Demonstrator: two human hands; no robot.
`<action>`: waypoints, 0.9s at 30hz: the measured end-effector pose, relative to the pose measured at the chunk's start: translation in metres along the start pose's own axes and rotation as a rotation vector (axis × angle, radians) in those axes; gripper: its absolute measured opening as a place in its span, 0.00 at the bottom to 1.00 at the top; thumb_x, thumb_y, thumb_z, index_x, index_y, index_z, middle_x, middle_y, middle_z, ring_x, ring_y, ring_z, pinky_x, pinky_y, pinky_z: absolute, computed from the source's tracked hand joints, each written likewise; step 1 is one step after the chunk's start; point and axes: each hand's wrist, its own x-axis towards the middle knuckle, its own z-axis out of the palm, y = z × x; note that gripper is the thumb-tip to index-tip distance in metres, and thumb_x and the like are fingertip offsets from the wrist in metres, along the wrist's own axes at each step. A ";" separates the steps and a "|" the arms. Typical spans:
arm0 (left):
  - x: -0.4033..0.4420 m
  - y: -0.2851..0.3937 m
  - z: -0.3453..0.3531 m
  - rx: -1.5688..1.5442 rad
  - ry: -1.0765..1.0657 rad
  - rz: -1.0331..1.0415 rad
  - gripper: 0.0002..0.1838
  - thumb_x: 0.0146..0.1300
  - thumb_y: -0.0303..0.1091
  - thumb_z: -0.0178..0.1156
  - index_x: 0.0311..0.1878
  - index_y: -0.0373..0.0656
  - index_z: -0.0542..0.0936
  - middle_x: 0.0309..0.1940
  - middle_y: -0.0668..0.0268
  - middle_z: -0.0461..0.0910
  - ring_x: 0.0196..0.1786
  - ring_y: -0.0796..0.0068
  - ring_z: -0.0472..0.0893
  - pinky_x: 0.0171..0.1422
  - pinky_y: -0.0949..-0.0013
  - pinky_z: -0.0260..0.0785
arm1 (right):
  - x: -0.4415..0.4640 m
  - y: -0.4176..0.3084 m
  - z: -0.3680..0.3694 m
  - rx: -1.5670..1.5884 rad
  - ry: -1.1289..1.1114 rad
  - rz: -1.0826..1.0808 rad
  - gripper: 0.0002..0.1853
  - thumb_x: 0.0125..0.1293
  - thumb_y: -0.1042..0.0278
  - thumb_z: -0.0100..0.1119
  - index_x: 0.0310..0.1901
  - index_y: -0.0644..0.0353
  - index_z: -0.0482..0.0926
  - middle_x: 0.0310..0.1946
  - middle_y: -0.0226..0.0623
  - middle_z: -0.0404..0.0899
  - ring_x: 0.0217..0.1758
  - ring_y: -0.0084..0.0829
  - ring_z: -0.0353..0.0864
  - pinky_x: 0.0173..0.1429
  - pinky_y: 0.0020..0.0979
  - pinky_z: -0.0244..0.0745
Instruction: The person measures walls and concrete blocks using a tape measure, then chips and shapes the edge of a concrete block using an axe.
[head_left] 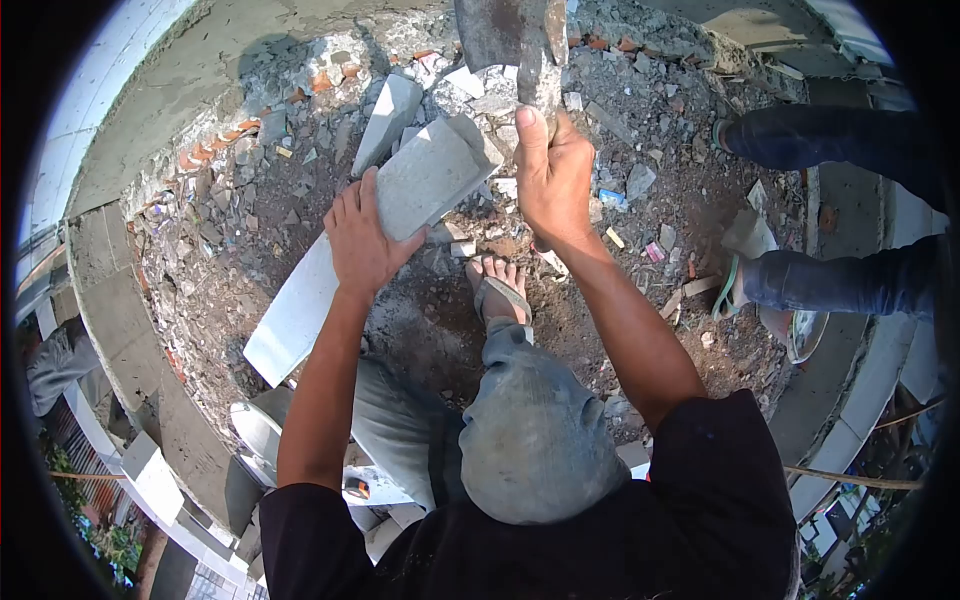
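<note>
My left hand (364, 236) grips a long pale concrete block (430, 172) that lies slanted over the rubble, thumb on its right edge and fingers spread across it. The block's lower left part is bright white, its upper end grey. Raised to the right of the block, my right hand (556, 180) is closed around the handle of a hatchet-like tool with a broad, worn metal head (500, 35). The frame cuts off the top of that head. Just beyond the block lies another grey block piece (387, 120).
Broken tile, brick bits and soil (640, 130) cover the ground inside a curved cement wall (150, 130). My sandalled foot (500, 290) is below the block. Another person's legs (830, 275) stand at right. A tape measure (356, 488) rests near my left elbow.
</note>
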 end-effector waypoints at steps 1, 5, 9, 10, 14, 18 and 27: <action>0.000 -0.001 0.001 0.005 -0.002 0.001 0.58 0.47 0.60 0.75 0.77 0.42 0.60 0.64 0.52 0.69 0.67 0.49 0.68 0.72 0.48 0.57 | -0.009 0.017 0.000 -0.194 -0.061 0.024 0.31 0.76 0.44 0.55 0.39 0.75 0.77 0.14 0.50 0.75 0.19 0.38 0.79 0.28 0.44 0.72; -0.002 -0.002 0.005 0.023 0.036 0.030 0.58 0.47 0.59 0.75 0.76 0.41 0.60 0.63 0.53 0.69 0.66 0.50 0.68 0.71 0.48 0.58 | -0.001 0.048 -0.013 -0.592 -0.389 0.173 0.38 0.76 0.35 0.48 0.39 0.75 0.79 0.17 0.50 0.76 0.23 0.39 0.81 0.34 0.46 0.75; -0.006 -0.001 0.004 0.000 -0.014 0.008 0.58 0.47 0.60 0.75 0.76 0.41 0.60 0.62 0.53 0.70 0.66 0.51 0.68 0.71 0.48 0.57 | -0.011 0.011 -0.017 -0.061 -0.118 0.140 0.31 0.78 0.44 0.53 0.36 0.73 0.79 0.15 0.42 0.74 0.21 0.27 0.74 0.31 0.40 0.73; -0.004 -0.001 0.004 -0.001 -0.009 0.005 0.58 0.47 0.60 0.75 0.76 0.41 0.60 0.62 0.53 0.70 0.66 0.51 0.68 0.71 0.48 0.57 | -0.013 0.013 -0.010 -0.101 -0.110 0.088 0.32 0.78 0.42 0.52 0.37 0.74 0.79 0.16 0.45 0.75 0.22 0.31 0.76 0.32 0.42 0.74; -0.002 -0.002 0.003 -0.005 0.028 0.020 0.58 0.47 0.60 0.75 0.76 0.41 0.60 0.61 0.53 0.70 0.65 0.51 0.69 0.71 0.48 0.57 | 0.011 0.061 -0.006 -0.546 -0.414 0.174 0.41 0.75 0.32 0.48 0.33 0.74 0.82 0.21 0.59 0.80 0.28 0.54 0.82 0.38 0.53 0.76; -0.009 -0.001 0.005 -0.012 0.047 0.000 0.57 0.46 0.59 0.76 0.76 0.41 0.61 0.61 0.54 0.70 0.65 0.51 0.69 0.71 0.49 0.58 | -0.011 0.063 -0.048 -0.499 -0.154 0.222 0.37 0.74 0.34 0.52 0.30 0.71 0.78 0.19 0.57 0.79 0.24 0.54 0.83 0.36 0.53 0.77; -0.070 0.043 0.019 -0.038 0.113 0.031 0.57 0.42 0.56 0.79 0.75 0.43 0.63 0.63 0.53 0.69 0.65 0.51 0.69 0.73 0.43 0.54 | -0.036 0.187 -0.077 -1.032 -0.023 -0.094 0.37 0.75 0.34 0.49 0.58 0.68 0.75 0.55 0.70 0.76 0.58 0.61 0.79 0.60 0.57 0.74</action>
